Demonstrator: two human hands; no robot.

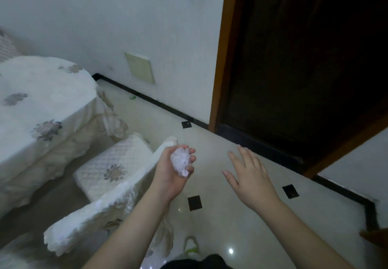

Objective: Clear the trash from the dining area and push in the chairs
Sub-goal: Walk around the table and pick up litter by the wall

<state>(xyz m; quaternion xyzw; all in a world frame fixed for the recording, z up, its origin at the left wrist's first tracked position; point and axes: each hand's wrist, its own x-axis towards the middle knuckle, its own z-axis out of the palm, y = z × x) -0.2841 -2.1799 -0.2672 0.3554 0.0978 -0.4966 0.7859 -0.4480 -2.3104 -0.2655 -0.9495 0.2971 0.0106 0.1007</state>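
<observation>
While left hand [172, 170] grips crumpled tissue [181, 161], right hand [249, 174] spread flat, touching nothing

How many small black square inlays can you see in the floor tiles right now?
3. One black square floor inlay lies near the dark skirting by the doorway, one just beyond the left wrist, one right of the right forearm. Others may be hidden.

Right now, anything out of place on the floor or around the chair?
Yes. A small green scrap lies on the floor tiles by the black baseboard, stray litter. The covered chair stands pulled out from the table. The left hand holds a crumpled wad.
</observation>
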